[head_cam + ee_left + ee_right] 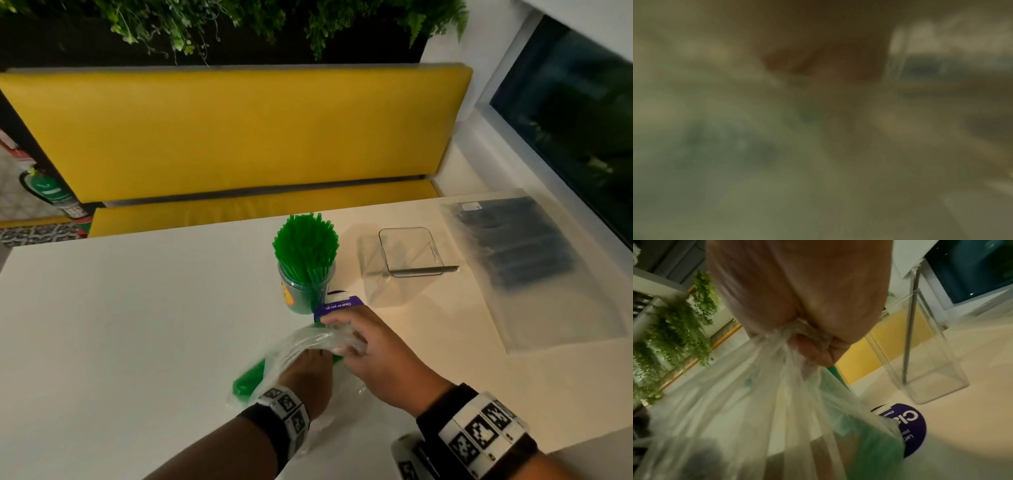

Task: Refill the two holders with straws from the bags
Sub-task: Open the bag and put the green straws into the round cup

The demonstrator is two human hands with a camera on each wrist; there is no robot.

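A round jar holder stands packed with green straws. To its right a clear square holder contains a single dark straw. In front of the jar lies a clear plastic bag with more green straws inside. My right hand pinches the bunched plastic at the bag's mouth. My left hand reaches into the bag, its fingers hidden by plastic and by the right hand. The left wrist view is a blur.
A flat clear bag of dark straws lies at the table's right end. A purple round sticker sits on the white table beside the jar. A yellow bench runs behind the table's far edge.
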